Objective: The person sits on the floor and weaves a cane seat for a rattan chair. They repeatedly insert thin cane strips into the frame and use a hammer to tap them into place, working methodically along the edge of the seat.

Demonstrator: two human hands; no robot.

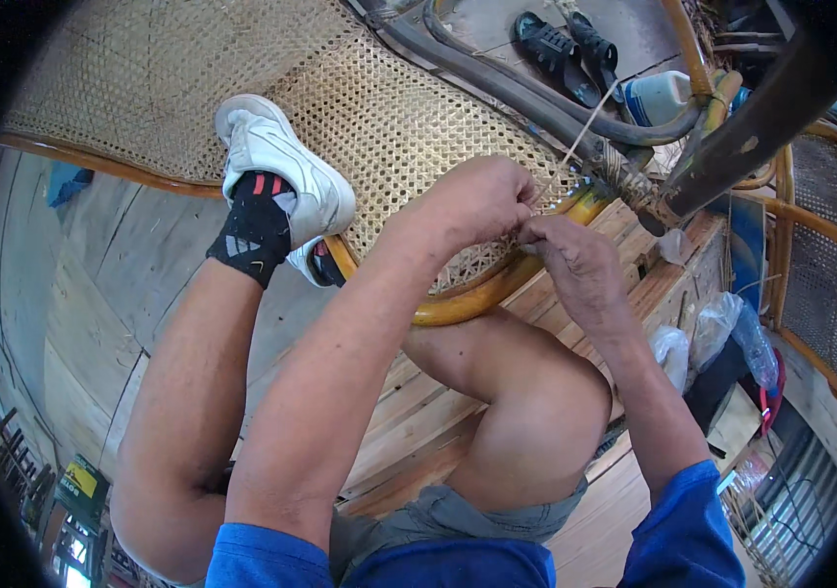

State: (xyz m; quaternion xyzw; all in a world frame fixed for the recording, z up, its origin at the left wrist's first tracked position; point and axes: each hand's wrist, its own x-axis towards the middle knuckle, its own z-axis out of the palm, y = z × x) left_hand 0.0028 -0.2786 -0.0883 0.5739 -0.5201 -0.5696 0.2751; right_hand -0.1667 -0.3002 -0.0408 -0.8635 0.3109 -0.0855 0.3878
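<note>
A woven cane seat (409,137) with a yellow-brown bent rattan rim (458,306) lies in front of me and over my right thigh. Close to its right edge my left hand (487,201) is closed in a pinch. A thin pale cane strand (590,127) slants down from the upper right toward those fingertips. My right hand (575,265) meets the left one at the rim, fingers bent and pressed together. What lies between the right fingertips is hidden.
My white shoe (286,171) rests on the weave. Dark frame poles (752,127) cross at upper right, near a white jug (656,98) and black sandals (566,54). Wooden planks (409,441) run below me. Plastic bags (717,328) and another cane chair (830,216) stand at right.
</note>
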